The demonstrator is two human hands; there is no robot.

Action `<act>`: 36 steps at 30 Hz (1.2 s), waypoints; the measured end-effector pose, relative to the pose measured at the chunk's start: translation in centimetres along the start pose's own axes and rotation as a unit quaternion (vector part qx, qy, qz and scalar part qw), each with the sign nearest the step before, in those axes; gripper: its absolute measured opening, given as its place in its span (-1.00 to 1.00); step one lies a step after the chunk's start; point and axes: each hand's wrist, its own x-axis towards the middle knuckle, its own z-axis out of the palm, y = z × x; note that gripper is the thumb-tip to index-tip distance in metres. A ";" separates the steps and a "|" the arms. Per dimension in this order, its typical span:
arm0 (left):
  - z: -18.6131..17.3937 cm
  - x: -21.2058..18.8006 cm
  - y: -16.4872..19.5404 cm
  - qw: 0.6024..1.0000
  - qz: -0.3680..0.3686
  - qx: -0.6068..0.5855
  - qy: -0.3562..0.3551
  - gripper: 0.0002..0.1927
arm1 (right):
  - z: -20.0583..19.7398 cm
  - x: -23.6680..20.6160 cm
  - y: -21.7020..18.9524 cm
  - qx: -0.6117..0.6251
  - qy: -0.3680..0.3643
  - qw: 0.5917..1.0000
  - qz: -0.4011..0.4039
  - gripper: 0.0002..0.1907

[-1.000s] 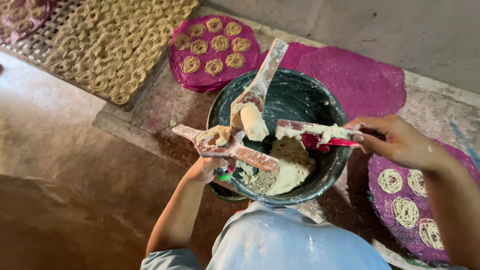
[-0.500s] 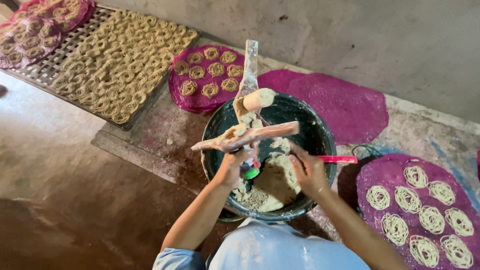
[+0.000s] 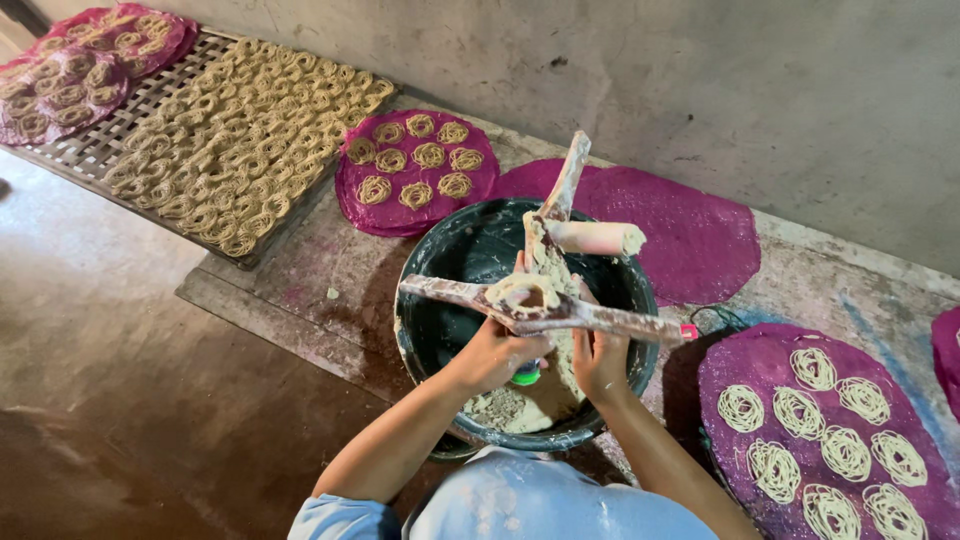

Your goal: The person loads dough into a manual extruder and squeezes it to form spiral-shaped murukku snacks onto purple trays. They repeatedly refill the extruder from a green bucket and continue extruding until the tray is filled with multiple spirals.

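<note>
Wooden and caked with pale dough, the hand-held noodle press [image 3: 545, 300] sits above the round black plastic tub [image 3: 440, 270] in the head view, held over the tub's middle. One long handle runs roughly left to right, from a dough-smeared tip over the tub's left rim to a red-tipped end past the right rim. A second handle points up and away towards the grey wall [image 3: 700, 90], with a short dough-coated cylinder [image 3: 597, 238] jutting right from it.

Both hands are under the crossing. The left hand [image 3: 493, 355] is curled shut around the press from below, next to a small green piece; the right hand [image 3: 600, 362] is closed on it just beside. A heap of pale dough [image 3: 505, 408] lies in the near part of the tub.

No package, label or sign shows. Round magenta woven mats lie around the tub: one behind left [image 3: 415, 170] with coiled noodle nests, a bare one behind right [image 3: 680, 230], and one at right [image 3: 820, 430] with more nests. Farther left, a slatted drying rack [image 3: 200, 150] is crowded with coils, and two more magenta mats sit at its far end.

Open brown floor [image 3: 120, 380] spreads to the left; the wall hems in the far side, and the mats lie close to the tub's rim.
</note>
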 end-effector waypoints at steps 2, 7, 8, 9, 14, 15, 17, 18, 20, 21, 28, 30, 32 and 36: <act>0.0 0.0 0.9 0.999 0.002 0.051 -0.008 -0.54 | -0.2 0.4 0.5 0.074 -0.001 0.997 -0.038 -0.56; -3.2 0.1 2.9 0.998 -0.010 0.013 0.057 -0.12 | -2.9 0.5 2.1 0.056 -0.113 0.991 -0.035 -0.65; -4.3 -0.1 3.4 0.992 -0.021 0.105 0.060 -0.26 | -3.4 0.3 2.2 0.054 -0.128 0.989 -0.057 -0.54; -4.8 -0.2 3.6 0.978 -0.031 0.197 0.062 -0.37 | -3.7 0.2 2.0 -0.089 -0.223 0.970 -0.046 -0.51; -5.8 -0.6 4.4 0.836 0.295 0.441 0.138 0.07 | -5.3 1.5 -1.3 -0.333 -0.503 0.798 0.001 -0.31; -5.7 -0.6 4.6 0.777 0.352 0.500 0.148 0.04 | -6.4 2.5 -2.0 -0.342 -0.516 0.784 0.048 -0.35; -5.5 -0.5 4.9 0.649 0.359 0.638 0.210 -0.20 | -9.3 3.9 -3.2 -0.288 -0.509 0.802 0.124 -0.45; -5.4 -0.4 5.0 0.576 0.355 0.697 0.235 -0.32 | -10.9 4.4 -3.3 -0.225 -0.490 0.828 0.157 -0.49; -4.8 -0.1 4.8 0.614 0.334 0.669 0.255 -0.21 | -12.0 3.9 -3.0 -0.107 -0.386 0.898 0.179 -0.53; -4.4 0.1 4.6 0.631 0.325 0.653 0.263 -0.16 | -12.0 3.5 -2.3 -0.050 -0.326 0.925 0.189 -0.54; -2.5 2.9 2.6 0.653 0.276 0.656 0.261 -0.01 | -0.9 -1.7 2.2 0.273 -0.132 0.908 0.288 -0.59; -2.7 3.7 2.6 0.659 0.231 0.666 0.262 -0.05 | 0.1 -2.9 1.8 0.281 -0.128 0.912 0.272 -0.60; -3.2 4.1 2.8 0.660 0.208 0.674 0.259 -0.01 | -0.5 -3.7 1.5 0.288 -0.136 0.902 0.291 -0.60; -3.7 3.6 2.9 0.661 0.268 0.656 0.246 0.05 | -3.2 -3.6 3.5 0.239 -0.190 0.915 0.264 -0.57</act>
